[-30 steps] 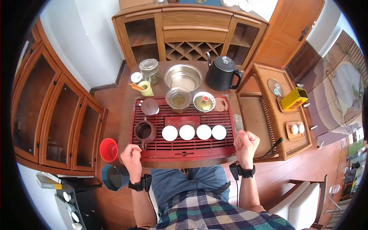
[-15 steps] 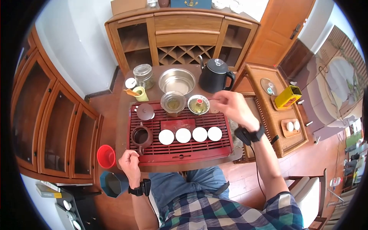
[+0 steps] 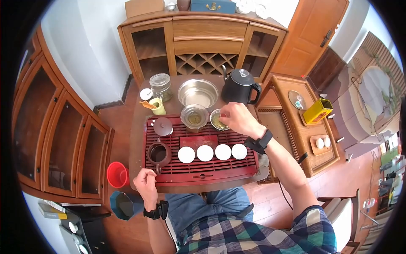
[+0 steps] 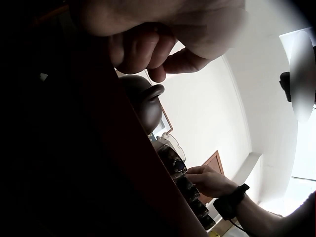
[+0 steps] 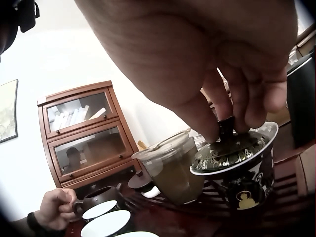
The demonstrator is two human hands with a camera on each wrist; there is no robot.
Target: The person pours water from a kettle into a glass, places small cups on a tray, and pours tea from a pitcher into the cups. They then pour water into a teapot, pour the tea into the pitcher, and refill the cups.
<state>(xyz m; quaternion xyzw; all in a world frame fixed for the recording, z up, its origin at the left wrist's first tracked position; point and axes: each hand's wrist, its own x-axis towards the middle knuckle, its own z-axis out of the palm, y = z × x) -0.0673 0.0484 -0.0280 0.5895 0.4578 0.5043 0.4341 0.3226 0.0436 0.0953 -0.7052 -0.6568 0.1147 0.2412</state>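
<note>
My right hand [image 3: 239, 118] reaches over the far right of the red slatted tea tray [image 3: 249, 167]. Its thumb and fingers pinch the knob of a patterned lid [image 5: 229, 155], which sits on a dark gaiwan [image 5: 247, 192] with a gold figure. My left hand [image 3: 146, 186] rests at the table's near left edge, fingers loosely curled around nothing. Just beyond it is a brown clay teapot [image 3: 159, 153], its lid lifted off, with a round brown lidded piece [image 3: 163, 125] farther back. A glass pitcher with a strainer [image 3: 194, 116] stands beside the gaiwan.
Several small cups [image 3: 205, 153], white inside, line the tray's middle. Behind stand a steel basin [image 3: 198, 94], a black kettle [image 3: 241, 86], a glass jar [image 3: 160, 86] and a yellow-green holder [image 3: 157, 106]. A red bin [image 3: 118, 174] is left of the table, a wicker cart [image 3: 292, 163] right.
My right hand has gone from the tray's front right corner out to the far right, then left onto the gaiwan lid, taking its knob. The left hand has stayed in place.
</note>
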